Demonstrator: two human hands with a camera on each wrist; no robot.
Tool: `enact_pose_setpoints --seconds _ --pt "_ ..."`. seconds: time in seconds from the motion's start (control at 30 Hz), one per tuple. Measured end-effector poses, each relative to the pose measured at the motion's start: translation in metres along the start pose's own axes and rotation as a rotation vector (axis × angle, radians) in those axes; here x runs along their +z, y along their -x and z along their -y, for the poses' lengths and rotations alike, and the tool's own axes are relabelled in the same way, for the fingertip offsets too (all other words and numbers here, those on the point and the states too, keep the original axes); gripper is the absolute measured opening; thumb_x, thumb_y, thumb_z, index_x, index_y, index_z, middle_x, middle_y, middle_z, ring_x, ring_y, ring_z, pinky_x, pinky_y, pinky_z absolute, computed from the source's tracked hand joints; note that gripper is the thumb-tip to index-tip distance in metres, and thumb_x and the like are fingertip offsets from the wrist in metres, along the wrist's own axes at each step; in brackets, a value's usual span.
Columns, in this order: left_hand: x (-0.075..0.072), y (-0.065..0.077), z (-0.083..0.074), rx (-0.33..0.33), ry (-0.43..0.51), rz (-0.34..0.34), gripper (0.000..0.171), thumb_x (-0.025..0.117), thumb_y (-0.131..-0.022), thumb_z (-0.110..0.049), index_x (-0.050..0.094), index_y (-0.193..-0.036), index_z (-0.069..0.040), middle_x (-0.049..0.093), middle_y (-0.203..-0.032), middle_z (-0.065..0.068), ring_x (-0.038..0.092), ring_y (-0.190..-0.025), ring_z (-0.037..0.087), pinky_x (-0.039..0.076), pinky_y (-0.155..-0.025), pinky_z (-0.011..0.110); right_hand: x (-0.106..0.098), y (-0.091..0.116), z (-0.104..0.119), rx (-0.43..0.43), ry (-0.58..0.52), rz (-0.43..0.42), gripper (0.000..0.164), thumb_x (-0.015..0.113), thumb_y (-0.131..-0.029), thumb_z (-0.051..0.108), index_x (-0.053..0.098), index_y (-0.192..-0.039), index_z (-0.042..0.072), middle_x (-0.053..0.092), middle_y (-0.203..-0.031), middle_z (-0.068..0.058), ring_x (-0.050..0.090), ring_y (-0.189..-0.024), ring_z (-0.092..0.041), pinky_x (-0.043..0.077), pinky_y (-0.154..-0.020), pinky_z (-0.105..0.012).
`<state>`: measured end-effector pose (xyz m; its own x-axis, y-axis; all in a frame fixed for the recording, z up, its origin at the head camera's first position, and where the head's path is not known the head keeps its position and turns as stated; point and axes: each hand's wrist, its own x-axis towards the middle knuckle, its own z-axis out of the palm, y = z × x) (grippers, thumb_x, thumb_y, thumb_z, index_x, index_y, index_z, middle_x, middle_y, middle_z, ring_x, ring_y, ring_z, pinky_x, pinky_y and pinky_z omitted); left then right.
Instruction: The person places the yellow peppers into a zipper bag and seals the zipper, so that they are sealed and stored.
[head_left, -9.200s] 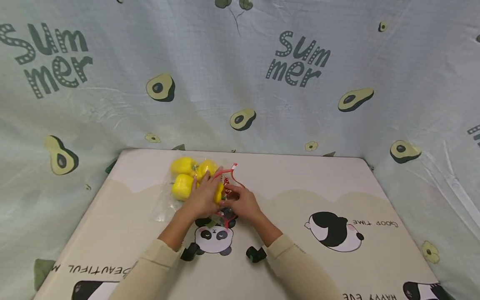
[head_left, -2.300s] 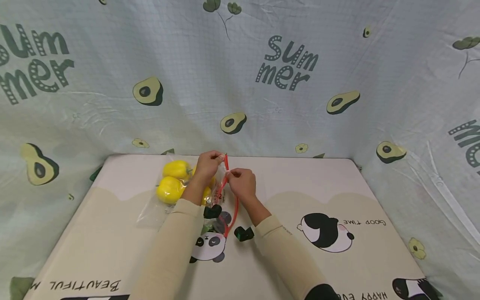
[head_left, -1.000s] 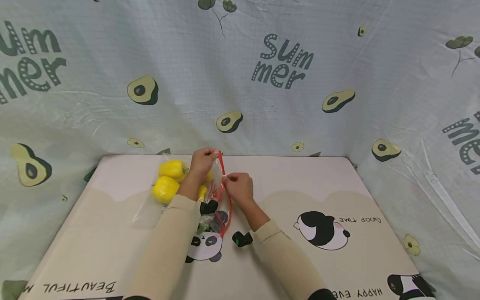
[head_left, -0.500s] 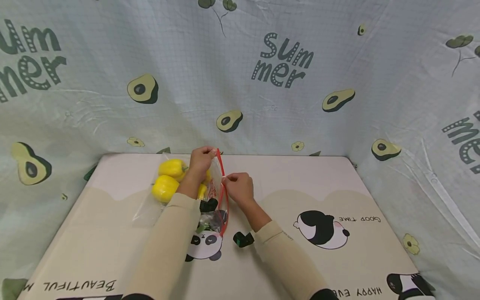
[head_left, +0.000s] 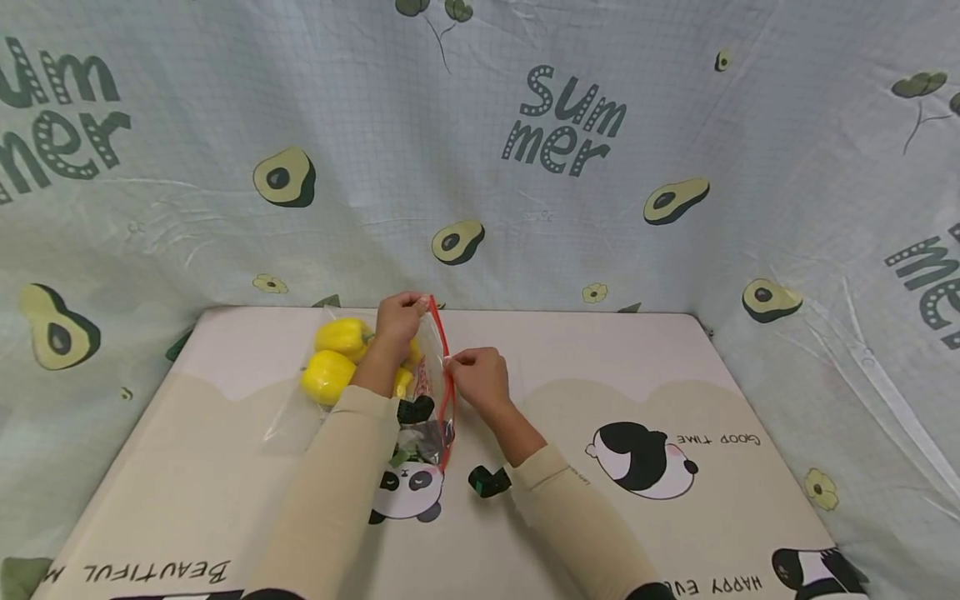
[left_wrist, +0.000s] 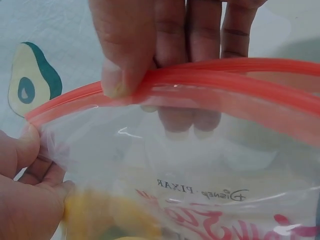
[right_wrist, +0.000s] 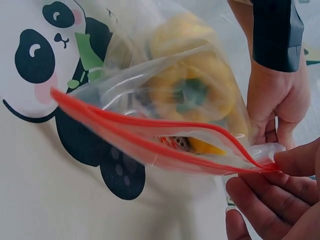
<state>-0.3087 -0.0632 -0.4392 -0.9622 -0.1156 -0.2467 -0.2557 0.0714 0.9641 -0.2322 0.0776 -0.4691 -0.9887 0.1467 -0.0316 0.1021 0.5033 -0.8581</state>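
A clear plastic zip bag (left_wrist: 95, 155) with a red zip edge and printed lettering lies on the table, with several yellow bell peppers (head_left: 328, 377) in it. My left hand (head_left: 395, 332) pinches the far corner of the zip edge. Partway along the same red edge, my right hand (head_left: 482, 382) pinches the zip between thumb and fingers. Between that pinch and the near end the bag's mouth gapes, as the right wrist view shows. Yellow shows through the gap. My left hand and forearm hide some of the peppers.
The table (head_left: 525, 517) has a cloth printed with pandas and lettering. A curtain (head_left: 360, 242) with avocados and "summer" print hangs behind and at both sides. Black wrist cameras (head_left: 489, 481) sit under both wrists.
Earlier both hands were at a pepper by the bag's mouth. They have since moved to the red zip edge. Lately my right hand has slid slightly nearer along it, while the left stays at the corner.
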Motion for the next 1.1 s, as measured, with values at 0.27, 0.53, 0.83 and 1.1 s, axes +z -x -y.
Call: enact_pose_setpoints --seconds 0.27,0.53,0.83,1.1 --pt "-0.003 0.002 0.000 0.003 0.010 -0.002 0.030 0.054 -0.109 -0.026 0.067 -0.126 -0.006 0.060 -0.126 0.012 0.053 -0.109 0.025 0.049 -0.109 0.041 -0.004 0.002 0.002 0.027 0.009 0.027 0.022 0.073 -0.094 0.025 0.083 -0.094 0.005 0.078 -0.087 -0.008 0.057 -0.069 -0.016 0.044 -0.054 -0.024" --pt "-0.004 0.001 0.000 0.014 0.008 -0.016 0.031 0.054 -0.109 -0.026 0.068 -0.128 -0.005 0.060 -0.127 0.012 0.052 -0.108 0.024 0.048 -0.103 0.037 -0.008 0.004 0.002 0.037 0.011 0.043 0.022 0.073 -0.094 0.024 0.083 -0.093 0.005 0.076 -0.084 -0.007 0.056 -0.068 -0.017 0.044 -0.054 -0.024" --pt "-0.005 0.001 -0.002 0.004 0.009 -0.017 0.029 0.054 -0.109 -0.026 0.067 -0.125 -0.005 0.060 -0.124 0.010 0.051 -0.107 0.023 0.048 -0.104 0.038 -0.012 0.005 0.001 0.050 0.019 0.069 0.022 0.073 -0.095 0.024 0.083 -0.094 0.005 0.073 -0.082 -0.006 0.055 -0.068 -0.016 0.044 -0.054 -0.024" --pt "-0.006 0.002 -0.002 -0.002 0.051 -0.016 0.030 0.054 -0.109 -0.026 0.066 -0.124 -0.003 0.058 -0.121 0.009 0.051 -0.110 0.026 0.046 -0.117 0.048 -0.014 0.006 -0.001 0.059 0.034 0.097 0.022 0.070 -0.096 0.024 0.083 -0.096 0.005 0.073 -0.085 -0.007 0.057 -0.071 -0.018 0.047 -0.056 -0.024"
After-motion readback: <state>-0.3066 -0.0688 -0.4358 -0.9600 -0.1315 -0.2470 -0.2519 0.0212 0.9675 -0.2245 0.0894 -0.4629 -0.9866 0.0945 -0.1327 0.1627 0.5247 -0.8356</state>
